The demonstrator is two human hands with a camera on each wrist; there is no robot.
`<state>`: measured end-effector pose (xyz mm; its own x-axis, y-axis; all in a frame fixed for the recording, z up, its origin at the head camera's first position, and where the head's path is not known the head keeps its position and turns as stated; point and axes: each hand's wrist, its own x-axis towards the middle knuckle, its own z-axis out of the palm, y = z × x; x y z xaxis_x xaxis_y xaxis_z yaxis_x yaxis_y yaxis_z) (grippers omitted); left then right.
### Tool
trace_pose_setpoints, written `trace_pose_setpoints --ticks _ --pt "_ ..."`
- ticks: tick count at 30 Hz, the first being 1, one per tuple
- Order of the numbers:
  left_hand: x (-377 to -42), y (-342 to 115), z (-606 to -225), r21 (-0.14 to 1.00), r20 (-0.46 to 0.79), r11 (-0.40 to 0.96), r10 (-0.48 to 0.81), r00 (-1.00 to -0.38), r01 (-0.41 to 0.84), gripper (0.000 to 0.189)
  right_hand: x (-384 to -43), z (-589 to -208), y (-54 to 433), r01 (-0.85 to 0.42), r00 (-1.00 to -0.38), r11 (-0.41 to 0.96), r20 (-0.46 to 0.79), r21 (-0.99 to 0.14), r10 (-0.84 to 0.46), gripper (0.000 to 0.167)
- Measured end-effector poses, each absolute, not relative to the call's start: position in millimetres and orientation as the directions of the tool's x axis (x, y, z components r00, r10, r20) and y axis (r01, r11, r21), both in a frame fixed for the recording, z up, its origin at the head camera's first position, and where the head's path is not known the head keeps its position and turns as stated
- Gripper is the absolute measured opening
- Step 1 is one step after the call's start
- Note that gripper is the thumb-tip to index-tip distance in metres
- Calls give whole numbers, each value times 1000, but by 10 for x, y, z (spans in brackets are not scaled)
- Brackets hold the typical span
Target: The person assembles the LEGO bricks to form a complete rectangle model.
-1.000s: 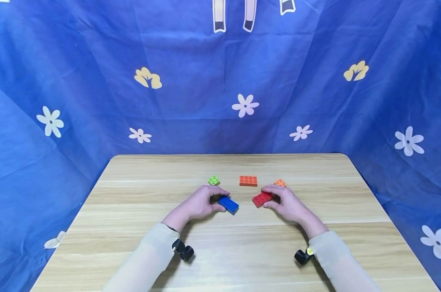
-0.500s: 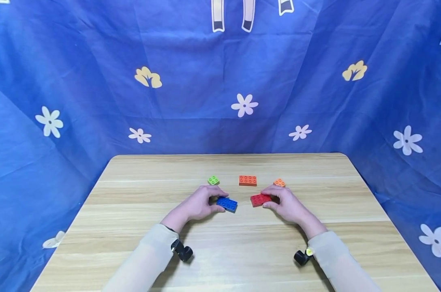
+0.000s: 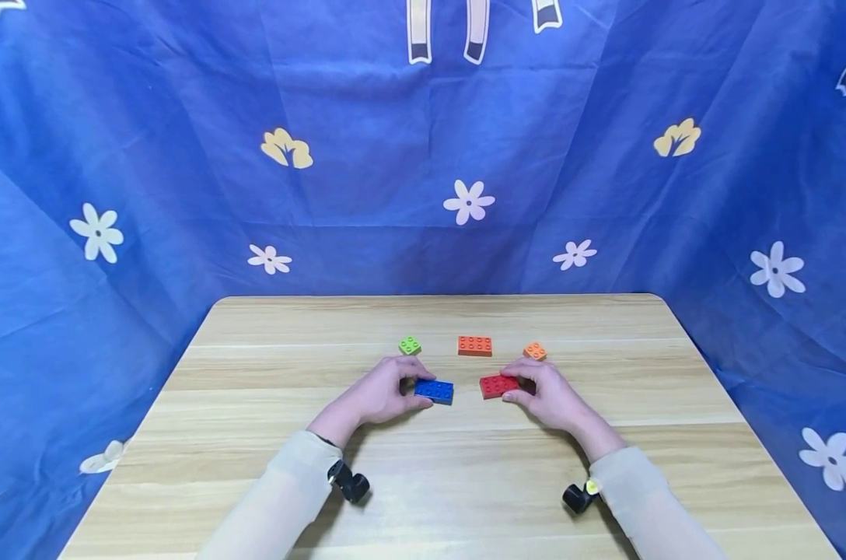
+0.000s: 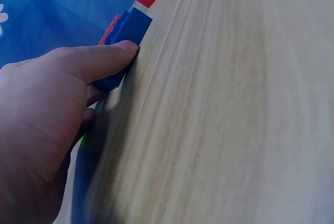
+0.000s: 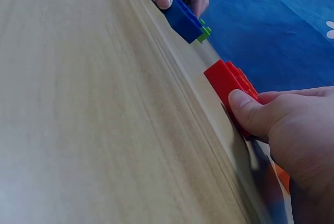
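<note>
My left hand [image 3: 384, 389] pinches a blue toy building brick [image 3: 435, 391] between thumb and fingers, gripping its left end. A red toy building brick [image 3: 497, 386] is held the same way by my right hand [image 3: 547, 391], at its right end. Both bricks lie studs up and lengthwise across the table, with a short gap between their facing ends. In the left wrist view the thumb presses the near side of the blue brick [image 4: 134, 28]. The right wrist view has the thumb on the near side of the red brick [image 5: 223, 82].
Behind the hands stand a small green brick [image 3: 410, 345], a long orange brick [image 3: 475, 346] and a small light-orange brick [image 3: 535, 351], spaced in a row. They are on a wooden table [image 3: 465, 482], whose far edge meets a blue patterned cloth [image 3: 367, 218].
Both bricks have turned from slanted to nearly straight across the table, still in my fingers. The red one has shifted slightly left. More of the small light-orange brick shows now.
</note>
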<state>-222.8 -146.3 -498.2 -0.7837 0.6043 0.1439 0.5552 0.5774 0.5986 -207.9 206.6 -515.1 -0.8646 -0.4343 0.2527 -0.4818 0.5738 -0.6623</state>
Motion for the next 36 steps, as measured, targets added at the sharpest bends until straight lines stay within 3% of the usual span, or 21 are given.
trace_pose_setpoints --ticks 36 --pt "-2100 -1460 -4973 592 142 600 580 -802 539 40 -1936 -5155 1991 -503 -846 528 265 -684 -463 39"
